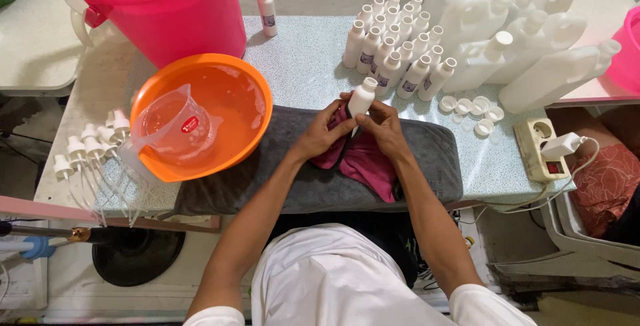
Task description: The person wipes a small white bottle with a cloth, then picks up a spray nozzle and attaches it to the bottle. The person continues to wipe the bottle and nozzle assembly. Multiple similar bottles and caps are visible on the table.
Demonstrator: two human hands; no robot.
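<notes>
Head view: both hands grip white bottle (361,97), magenta cloth (363,159).

Both hands, the left hand (322,133) and right hand (382,128), hold a small white bottle (361,99) with a magenta cloth (363,158), right of the orange basin (230,109).

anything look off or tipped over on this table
The clear measuring jug lies tilted in the orange basin of liquid. The big white jugs at the back right lie on their sides. No spill visible.
</notes>
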